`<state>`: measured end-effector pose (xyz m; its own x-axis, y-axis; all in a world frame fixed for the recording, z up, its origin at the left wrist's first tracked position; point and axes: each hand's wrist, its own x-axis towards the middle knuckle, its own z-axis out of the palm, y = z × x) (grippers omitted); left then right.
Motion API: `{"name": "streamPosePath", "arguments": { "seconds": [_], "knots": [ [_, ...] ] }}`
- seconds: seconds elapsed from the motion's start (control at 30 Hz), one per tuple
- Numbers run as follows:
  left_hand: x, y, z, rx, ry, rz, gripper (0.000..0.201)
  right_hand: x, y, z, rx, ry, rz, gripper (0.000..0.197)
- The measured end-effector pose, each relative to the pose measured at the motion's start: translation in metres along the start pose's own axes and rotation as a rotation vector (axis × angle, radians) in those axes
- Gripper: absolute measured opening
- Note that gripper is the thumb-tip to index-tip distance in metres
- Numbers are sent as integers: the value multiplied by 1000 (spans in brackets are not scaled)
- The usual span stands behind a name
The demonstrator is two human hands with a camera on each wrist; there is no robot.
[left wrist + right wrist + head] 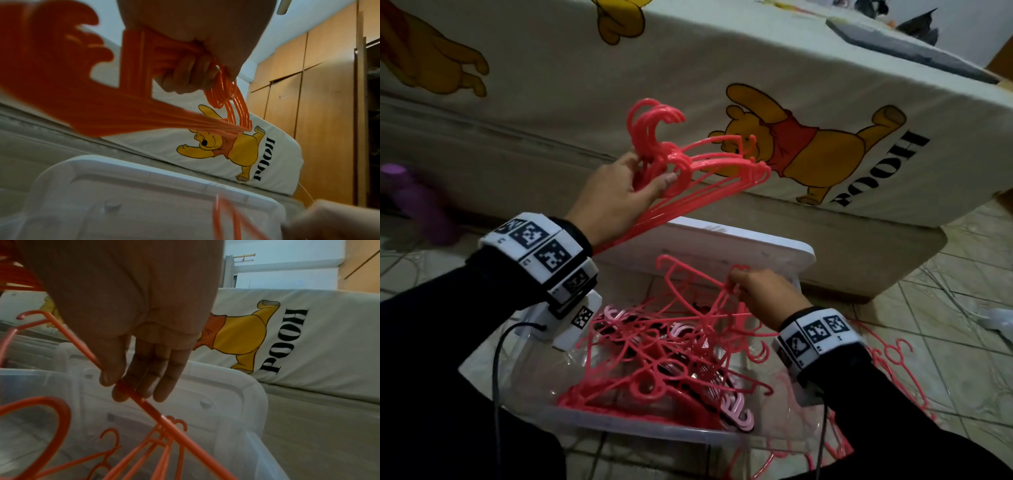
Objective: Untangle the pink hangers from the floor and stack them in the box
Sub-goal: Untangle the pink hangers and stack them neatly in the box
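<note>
My left hand (626,186) grips a neat bundle of several pink hangers (688,164) by their necks, held up above the box; in the left wrist view the fingers (185,74) curl round the bundle of hangers (131,100). My right hand (753,291) pinches the thin arm of one pink hanger (688,281) over the box; in the right wrist view thumb and fingers (123,386) clamp that hanger's bar (156,412). Below lies a tangled pile of pink hangers (671,363) inside the clear plastic box (619,428).
The box's white lid (739,240) leans behind it against a bed with a bear-print sheet (825,154). More pink hangers (893,363) lie on the tiled floor at the right. A purple object (414,202) sits on the floor at the left.
</note>
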<state>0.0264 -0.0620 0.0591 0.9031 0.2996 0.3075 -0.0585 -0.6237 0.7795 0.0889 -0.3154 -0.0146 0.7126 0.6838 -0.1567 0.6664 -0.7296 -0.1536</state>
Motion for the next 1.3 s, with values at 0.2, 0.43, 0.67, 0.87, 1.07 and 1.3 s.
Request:
{"name": "streamPosePath", "arguments": {
  "seconds": [0.2,0.43,0.67,0.87,1.07,1.3],
  "knots": [
    [2,-3,-3,28,5,-7,47,-2,-28,31,-231,-74,-159,23],
    [1,-4,-4,43,15,26,42,3,-28,26,-280,-23,-136,29],
    [6,-4,-8,37,78,-8,40,-1,-3,-9,-110,59,7,20],
    [4,-5,-3,51,47,-3,39,0,-25,25,-177,-106,-33,27],
    [4,-7,-3,76,43,23,43,5,-32,40,-233,-230,-30,31],
    [10,-14,-8,65,80,-14,46,7,-14,2,-310,64,-45,26]
  ]
}}
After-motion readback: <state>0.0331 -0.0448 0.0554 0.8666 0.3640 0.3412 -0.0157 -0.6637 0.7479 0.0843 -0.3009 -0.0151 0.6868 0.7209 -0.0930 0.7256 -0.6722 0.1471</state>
